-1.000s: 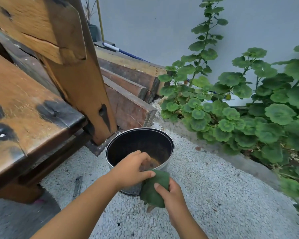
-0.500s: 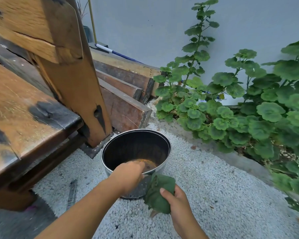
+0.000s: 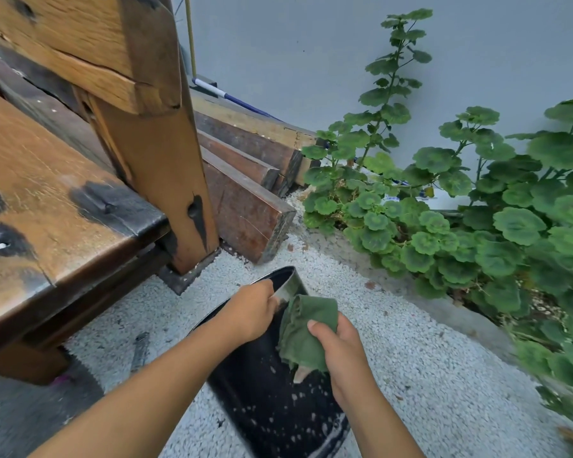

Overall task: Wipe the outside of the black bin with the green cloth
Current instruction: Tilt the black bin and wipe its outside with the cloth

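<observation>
The black bin (image 3: 272, 401) is tilted away from me, its mouth facing the wooden bench and its speckled black side turned up. My left hand (image 3: 248, 312) grips the bin's silver rim near the top. My right hand (image 3: 341, 352) holds the crumpled green cloth (image 3: 306, 328) pressed against the bin's outer wall just below the rim. The bin's inside is hidden from here.
A heavy wooden bench (image 3: 57, 200) and its post (image 3: 166, 180) stand to the left. Stacked timber beams (image 3: 248, 180) lie behind. Leafy green plants (image 3: 477, 219) fill the right side along a grey wall. White gravel (image 3: 411, 342) covers the ground.
The bin went from standing upright to tipped over away from me, held by my left hand at the rim. The cloth in my right hand moved up onto its outer wall.
</observation>
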Available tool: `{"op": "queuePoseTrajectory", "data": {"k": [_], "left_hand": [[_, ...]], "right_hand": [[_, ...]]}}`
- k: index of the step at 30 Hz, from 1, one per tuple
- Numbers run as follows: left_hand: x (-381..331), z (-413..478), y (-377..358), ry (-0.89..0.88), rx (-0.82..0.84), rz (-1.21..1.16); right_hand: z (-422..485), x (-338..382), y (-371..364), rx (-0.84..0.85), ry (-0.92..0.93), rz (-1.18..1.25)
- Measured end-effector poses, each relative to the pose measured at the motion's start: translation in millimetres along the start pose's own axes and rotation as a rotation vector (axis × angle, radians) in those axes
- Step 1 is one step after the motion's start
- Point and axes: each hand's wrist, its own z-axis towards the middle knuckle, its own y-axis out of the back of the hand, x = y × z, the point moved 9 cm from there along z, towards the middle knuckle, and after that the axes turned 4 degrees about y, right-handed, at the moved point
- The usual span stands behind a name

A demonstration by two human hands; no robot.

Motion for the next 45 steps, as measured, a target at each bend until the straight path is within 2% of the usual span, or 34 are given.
{"op": "queuePoseTrajectory", "data": {"k": [4, 8, 13, 16, 22, 27, 32, 37, 45], "left_hand": [[3.0, 1.4, 3.4, 0.069, -0.015, -0.084], [17.6, -4.4, -18.8, 0.179, 0.077, -0.188], [29.2, -7.2, -22.6, 0.212, 0.027, -0.313], [35.5, -10.0, -20.9, 0.202, -0.045, -0.388], [55.0, -14.4, -7.1, 0.211, -0.209, -0.339], [67.8, -12.9, -1.6, 0.271, -0.248, -0.25], [83.3, -11.1, 5.4, 0.29, -0.257, -0.194], [103.6, -10.6, 11.2, 0.318, -0.256, -0.22], [79.4, 1.1, 3.5, 0.274, -0.172, -0.261]], "right_hand": [[5.2, 20.2, -10.4, -0.009, 0.024, 0.067], [15.4, 21.7, -21.5, -0.023, -0.032, 0.229], [31.9, -5.2, -37.9, -0.042, -0.123, 0.127], [37.2, -16.3, -45.7, -0.043, -0.094, -0.026], [32.9, -6.6, -66.1, -0.216, 0.206, -0.65], [35.1, -2.7, -76.6, -0.269, 0.332, -0.88], [49.4, -24.7, -48.2, -0.289, 0.3, -1.0], [58.6, -56.6, 7.5, -0.356, 0.148, -1.105], [62.0, -82.6, 57.3, -0.383, 0.03, -1.176]]}}
